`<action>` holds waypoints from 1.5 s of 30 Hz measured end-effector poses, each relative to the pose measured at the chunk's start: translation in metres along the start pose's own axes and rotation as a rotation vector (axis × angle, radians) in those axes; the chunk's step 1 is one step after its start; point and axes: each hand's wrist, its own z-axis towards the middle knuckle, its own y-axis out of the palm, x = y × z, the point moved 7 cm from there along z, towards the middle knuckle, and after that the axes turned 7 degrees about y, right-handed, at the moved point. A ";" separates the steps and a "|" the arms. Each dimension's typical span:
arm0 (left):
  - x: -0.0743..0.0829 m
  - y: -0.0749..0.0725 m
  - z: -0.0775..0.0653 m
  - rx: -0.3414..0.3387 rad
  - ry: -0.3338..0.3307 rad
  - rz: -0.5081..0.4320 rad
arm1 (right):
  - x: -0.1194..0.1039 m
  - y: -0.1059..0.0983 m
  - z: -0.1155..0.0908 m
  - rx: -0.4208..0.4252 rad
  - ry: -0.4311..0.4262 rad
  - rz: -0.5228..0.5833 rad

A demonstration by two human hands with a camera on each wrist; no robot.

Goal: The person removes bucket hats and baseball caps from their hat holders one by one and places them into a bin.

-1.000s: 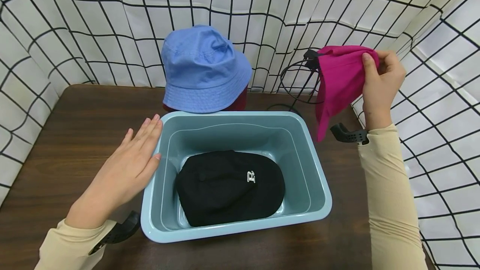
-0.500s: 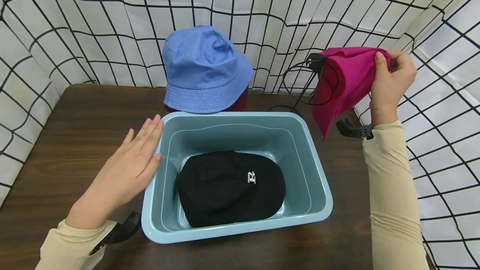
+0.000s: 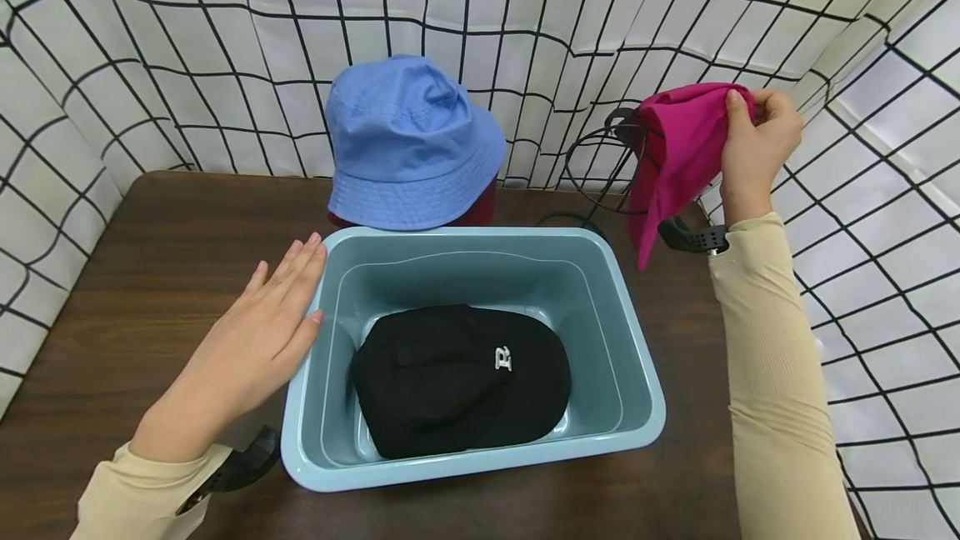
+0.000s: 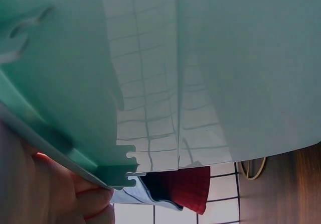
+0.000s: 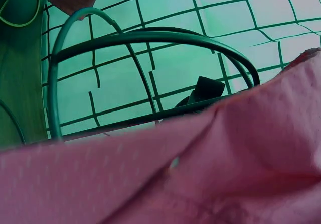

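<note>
My right hand [image 3: 759, 144] pinches a limp magenta cloth piece [image 3: 686, 152] by its upper right edge and holds it raised at the back right. Its exact kind is unclear; its lower corner hangs down in a point. The cloth fills the lower right wrist view. Fingers straight, my left hand [image 3: 251, 344] rests along the left rim of a light blue plastic basin [image 3: 652, 407]. A black cap [image 3: 450, 382] with a white letter emblem lies in the basin. Behind the basin stands a blue bucket hat [image 3: 408, 140], over something dark red [image 4: 193, 189].
A looped black cable [image 3: 573, 169] hangs at the back right, beside and partly behind the cloth. Black wire grid panels [image 3: 247, 90] with white sheeting enclose the back and sides of the brown wooden table [image 3: 165, 248].
The right hand has moved the magenta cloth out to the right, then back left and slightly up, and the cloth's folds shifted. Left hand, basin and black cap have stayed in place.
</note>
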 end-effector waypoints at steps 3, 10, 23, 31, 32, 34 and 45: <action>0.000 0.000 0.000 0.002 -0.001 -0.003 | -0.003 -0.005 -0.001 0.048 0.011 0.000; 0.001 0.000 0.000 0.002 0.010 -0.002 | 0.003 -0.023 0.007 0.116 0.053 0.125; 0.000 -0.001 0.000 0.000 0.008 0.004 | -0.034 -0.038 -0.011 0.078 -0.092 0.199; 0.000 -0.001 0.000 -0.001 0.005 -0.001 | -0.048 -0.039 -0.020 -0.016 -0.132 0.268; 0.000 -0.001 0.000 -0.001 0.004 -0.001 | -0.050 -0.038 -0.020 -0.033 -0.135 0.280; 0.000 0.000 0.000 0.000 0.004 -0.001 | -0.055 -0.036 -0.023 -0.063 -0.145 0.290; 0.000 0.000 0.000 -0.003 0.001 -0.003 | -0.101 -0.028 -0.064 -0.213 -0.282 0.327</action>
